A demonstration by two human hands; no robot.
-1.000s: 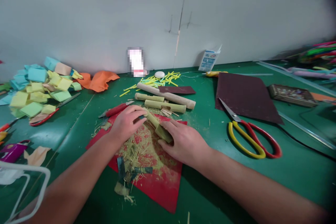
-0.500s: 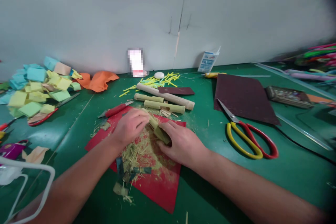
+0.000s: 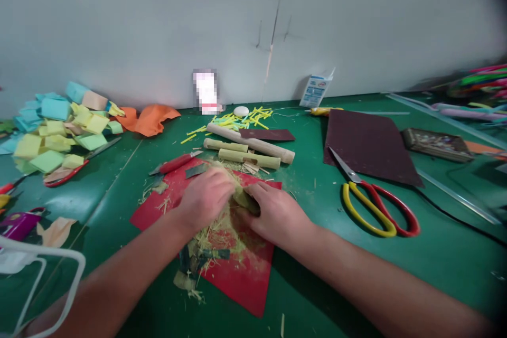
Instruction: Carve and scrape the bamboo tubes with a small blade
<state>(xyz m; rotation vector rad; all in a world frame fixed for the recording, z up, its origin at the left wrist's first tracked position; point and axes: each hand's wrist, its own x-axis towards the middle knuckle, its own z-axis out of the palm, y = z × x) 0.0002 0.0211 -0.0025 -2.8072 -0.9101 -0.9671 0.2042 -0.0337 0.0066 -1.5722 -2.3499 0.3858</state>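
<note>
A short greenish bamboo tube (image 3: 242, 198) lies slantwise between my hands, low over a red sheet (image 3: 247, 290) strewn with fine shavings. My right hand (image 3: 275, 211) is wrapped round its near end. The fingers of my left hand (image 3: 208, 195) are closed over its far part, slightly blurred; whether a small thing is pressed under them is hidden. Dark grey strips (image 3: 214, 254) and straw-like fibres rest on the sheet. Just behind the hands lie a notched bamboo tube (image 3: 249, 159), another bamboo piece (image 3: 225, 146) and a longer pale stick (image 3: 257, 145).
A red-handled knife (image 3: 176, 163) lies at the sheet's upper left. Open scissors (image 3: 374, 206) and a dark brown sheet (image 3: 368, 145) are to the right. Folded paper pieces (image 3: 59, 127) pile up at left, near a white frame (image 3: 75, 274). A wall (image 3: 158, 26) closes off the back.
My left hand has slid right along the bamboo tube, closer to my right hand, uncovering a grey strip on the red sheet. The right hand keeps its grip almost in place.
</note>
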